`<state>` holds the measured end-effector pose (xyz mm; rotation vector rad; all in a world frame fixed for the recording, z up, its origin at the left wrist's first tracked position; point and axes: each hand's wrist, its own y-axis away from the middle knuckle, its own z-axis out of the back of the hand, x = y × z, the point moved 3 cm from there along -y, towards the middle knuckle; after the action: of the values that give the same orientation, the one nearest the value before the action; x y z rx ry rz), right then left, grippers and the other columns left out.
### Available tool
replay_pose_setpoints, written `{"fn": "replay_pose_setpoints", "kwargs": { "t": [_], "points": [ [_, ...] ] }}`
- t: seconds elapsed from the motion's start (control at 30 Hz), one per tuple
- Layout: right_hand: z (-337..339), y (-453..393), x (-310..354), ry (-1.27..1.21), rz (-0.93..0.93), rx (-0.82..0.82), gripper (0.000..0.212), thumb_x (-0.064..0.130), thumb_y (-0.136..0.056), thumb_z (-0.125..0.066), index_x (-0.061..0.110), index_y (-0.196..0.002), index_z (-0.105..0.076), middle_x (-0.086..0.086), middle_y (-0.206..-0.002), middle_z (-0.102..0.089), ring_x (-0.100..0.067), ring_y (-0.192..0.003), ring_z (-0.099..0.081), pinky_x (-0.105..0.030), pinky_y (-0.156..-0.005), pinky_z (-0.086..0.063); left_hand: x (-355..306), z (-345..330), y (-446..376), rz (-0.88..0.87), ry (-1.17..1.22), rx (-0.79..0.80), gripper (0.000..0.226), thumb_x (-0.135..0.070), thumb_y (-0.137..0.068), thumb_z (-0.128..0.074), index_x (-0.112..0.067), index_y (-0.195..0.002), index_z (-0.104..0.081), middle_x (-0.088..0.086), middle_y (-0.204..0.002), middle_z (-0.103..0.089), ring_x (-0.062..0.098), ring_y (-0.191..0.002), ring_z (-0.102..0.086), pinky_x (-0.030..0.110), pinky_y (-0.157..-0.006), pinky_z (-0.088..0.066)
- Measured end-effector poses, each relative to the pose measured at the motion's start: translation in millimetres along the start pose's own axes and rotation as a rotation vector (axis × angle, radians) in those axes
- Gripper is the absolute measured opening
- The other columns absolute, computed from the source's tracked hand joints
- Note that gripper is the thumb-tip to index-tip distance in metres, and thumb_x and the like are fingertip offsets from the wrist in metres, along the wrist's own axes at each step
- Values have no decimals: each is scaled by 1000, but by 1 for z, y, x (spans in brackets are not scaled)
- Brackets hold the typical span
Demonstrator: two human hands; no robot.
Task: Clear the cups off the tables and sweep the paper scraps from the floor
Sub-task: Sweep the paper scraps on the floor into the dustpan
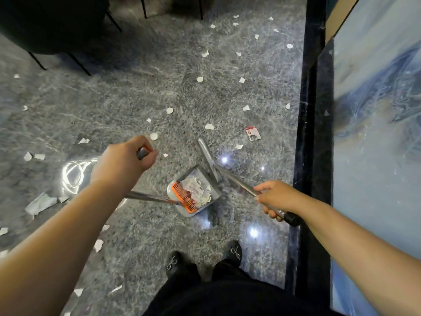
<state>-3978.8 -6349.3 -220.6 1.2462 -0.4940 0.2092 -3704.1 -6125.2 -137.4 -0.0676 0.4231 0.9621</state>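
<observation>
My left hand (124, 161) grips the grey and orange top of a long dustpan handle (150, 198). The grey dustpan (193, 195), with an orange comb edge, sits on the floor between my arms and holds crumpled paper. My right hand (274, 198) grips a metal broom handle (232, 179) near its black end; the grey broom head (206, 153) rests on the floor just beyond the dustpan. White paper scraps (209, 127) lie scattered over the grey speckled floor, with a larger crumpled piece (41, 202) at the left and a red and white card (252, 132) near the broom.
A dark raised ledge (312, 133) and a blue marbled panel (376, 133) run along the right. Dark chairs with thin black legs (79, 65) stand at the top left. My two black shoes (232, 252) stand just behind the dustpan.
</observation>
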Motion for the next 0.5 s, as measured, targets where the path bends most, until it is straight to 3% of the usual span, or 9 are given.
{"fn": "replay_pose_setpoints", "kwargs": {
  "t": [0.1,0.17,0.33,0.5],
  "points": [
    [-12,-15,26,13,14,-6,45,6,-92,-55,18,-135,-48,-12,-64,-57,-14,-33,-49,-21,-38,-39,30,19,-3,32,-6,-54,16,-46,-83,-68,-33,-83,-59,-13,-61,-55,4,-56,-49,20,-49,-33],
    [-23,-26,41,27,12,-18,45,7,-93,-55,16,-137,-47,-12,-64,-56,-14,-32,-48,-20,-37,-38,50,26,-7,29,-29,-62,17,-47,-83,-67,-32,-83,-59,-9,-63,-57,8,-56,-49,23,-49,-34],
    [-57,-52,75,89,-20,-40,42,6,-95,-54,8,-136,-47,-13,-63,-55,-15,-34,-47,-19,-37,-37,92,38,-27,23,-63,-25,20,-49,-84,-66,-30,-83,-60,0,-67,-63,25,-62,-58,33,-57,-48],
    [-94,-76,106,255,-75,-4,33,4,-94,-47,-10,-123,-53,-15,-63,-54,-22,-48,-50,-26,-45,-38,125,46,-50,30,-71,7,19,-47,-86,-66,-28,-88,-61,2,-69,-65,26,-63,-60,37,-59,-53]
  ]
}}
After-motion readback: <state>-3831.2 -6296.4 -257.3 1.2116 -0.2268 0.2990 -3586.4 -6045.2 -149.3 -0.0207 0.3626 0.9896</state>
